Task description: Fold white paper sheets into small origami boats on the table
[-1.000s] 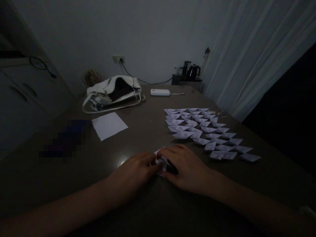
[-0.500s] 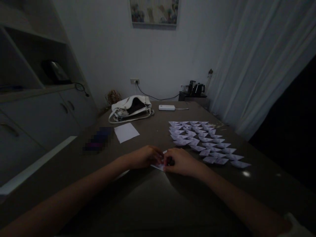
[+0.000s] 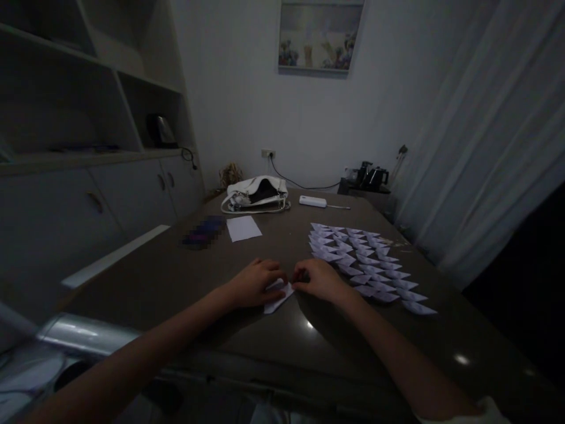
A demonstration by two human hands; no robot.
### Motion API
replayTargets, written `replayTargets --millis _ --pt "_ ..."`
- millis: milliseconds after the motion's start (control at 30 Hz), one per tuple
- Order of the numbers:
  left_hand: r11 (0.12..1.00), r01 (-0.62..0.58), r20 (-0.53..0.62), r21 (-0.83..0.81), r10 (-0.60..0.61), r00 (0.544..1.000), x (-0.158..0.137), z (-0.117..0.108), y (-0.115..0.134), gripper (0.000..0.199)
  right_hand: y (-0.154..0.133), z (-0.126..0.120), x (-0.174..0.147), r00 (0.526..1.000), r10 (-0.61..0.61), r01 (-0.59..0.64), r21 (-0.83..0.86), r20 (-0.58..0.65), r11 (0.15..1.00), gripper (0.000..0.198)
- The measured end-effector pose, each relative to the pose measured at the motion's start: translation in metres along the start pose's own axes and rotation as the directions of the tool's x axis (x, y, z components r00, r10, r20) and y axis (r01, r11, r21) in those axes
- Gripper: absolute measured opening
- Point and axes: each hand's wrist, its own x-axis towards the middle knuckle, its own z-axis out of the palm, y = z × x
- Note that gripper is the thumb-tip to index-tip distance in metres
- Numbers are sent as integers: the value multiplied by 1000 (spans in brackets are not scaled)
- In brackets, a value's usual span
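Note:
A partly folded white sheet of paper [image 3: 276,299] lies on the dark table near its front, between my hands. My left hand [image 3: 256,284] holds it down, the bent fingers resting over its upper left part and hiding some of it. With thumb and fingertips together, my right hand [image 3: 318,278] pinches the paper's right corner. Just right of that hand stand several rows of folded white paper boats [image 3: 369,270]. Farther back on the left lies a flat stack of white paper [image 3: 243,228].
A white handbag [image 3: 256,193] sits at the back of the table, with a white power bank [image 3: 312,201] and short cable to its right. A blurred-out dark item [image 3: 203,232] lies at left. A silvery cylinder [image 3: 88,334] is beyond the front left edge.
The view has turned left and tilted. My hands have drawn slightly apart; the left now lies over the paper, and the right has shifted to its right corner.

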Motion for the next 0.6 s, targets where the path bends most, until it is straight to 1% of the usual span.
replayTargets --millis 100,167,233,300,400,467,500,533,600 --pt "999 32 -39 1 -32 999 -3 8 10 29 2 3 2 1000 5 -5 -9 -9 1000 9" --pt "997 30 -47 -65 -33 998 -2 11 11 29 3 4 3 1000 2 -2 -15 -24 1000 10" --pt "984 29 -27 -177 -34 999 0 10 8 30 4 4 4 999 -10 9 -12 -40 1000 12" --pt "957 39 20 -287 -35 999 2 8 2 29 4 4 4 999 -22 22 -2 -47 1000 13" --pt "931 49 54 -361 -32 998 4 7 -3 28 4 3 4 998 -41 41 -6 -55 999 12" --pt "925 77 30 -371 -71 997 7 10 -4 28 5 3 4 994 -51 46 -47 -98 998 7" --pt "922 111 20 -370 -112 993 10 13 -3 28 5 3 5 990 -50 41 -69 -134 997 5" --pt "914 171 15 -367 -178 984 13 16 -3 28 6 2 5 984 -45 30 -84 -173 996 6" --pt "904 228 15 -362 -239 971 22 20 -4 30 8 2 5 972 -31 13 -80 -232 997 9"
